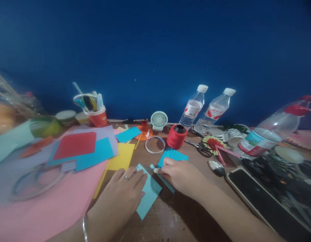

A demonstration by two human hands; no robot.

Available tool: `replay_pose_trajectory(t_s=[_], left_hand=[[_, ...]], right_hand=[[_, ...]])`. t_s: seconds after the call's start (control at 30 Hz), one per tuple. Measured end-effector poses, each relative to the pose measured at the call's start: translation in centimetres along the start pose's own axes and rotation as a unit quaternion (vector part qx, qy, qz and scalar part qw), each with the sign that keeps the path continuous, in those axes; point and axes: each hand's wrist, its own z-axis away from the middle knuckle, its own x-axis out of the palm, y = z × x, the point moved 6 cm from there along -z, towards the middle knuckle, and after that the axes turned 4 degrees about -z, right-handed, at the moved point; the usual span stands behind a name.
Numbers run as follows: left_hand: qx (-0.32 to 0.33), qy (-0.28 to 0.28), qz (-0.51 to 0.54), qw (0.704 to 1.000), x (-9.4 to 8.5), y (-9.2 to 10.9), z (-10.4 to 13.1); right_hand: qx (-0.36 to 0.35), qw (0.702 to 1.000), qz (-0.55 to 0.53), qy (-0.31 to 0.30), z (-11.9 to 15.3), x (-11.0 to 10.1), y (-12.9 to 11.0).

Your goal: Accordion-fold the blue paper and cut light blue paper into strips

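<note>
A light-blue sheet of paper [148, 195] lies slantwise on the brown table, with my left hand [127, 185] pressing on its left side. The fingers of that hand are stretched out flat, and one wears a ring. Close to the sheet's upper right edge, my right hand [179, 176] is closed around a small whitish tool [157, 170], mostly hidden by the fingers. A narrow light-blue paper strip [168, 184] lies beside the sheet, partly under this hand. Just behind the right hand rests brighter blue folded paper [173, 153].
Coloured paper [95, 153] covers the left side. Behind stand a red thread spool [177, 137], a tape roll [154, 145], a small fan [159, 120], a red cup of tools [97, 117] and bottles [193, 107]. Scissors [202, 148], a spoon [216, 167] and a phone [261, 198] lie right.
</note>
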Motion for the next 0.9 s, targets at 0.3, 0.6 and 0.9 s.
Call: replay_pose_trajectory(t_s=[0.3, 0.6, 0.9], left_hand=[[-0.002, -0.011, -0.003, 1.000, 0.1, 0.1, 0.0], [-0.001, -0.008, -0.001, 1.000, 0.1, 0.1, 0.1], [0.002, -0.004, -0.011, 1.000, 0.2, 0.1, 0.0]], right_hand=[[0.000, 1.000, -0.012, 0.005, -0.2, -0.1, 0.0], [-0.004, 1.000, -0.013, 0.014, -0.5, -0.1, 0.0], [-0.007, 0.999, -0.011, 0.029, -1.2, 0.1, 0.0]])
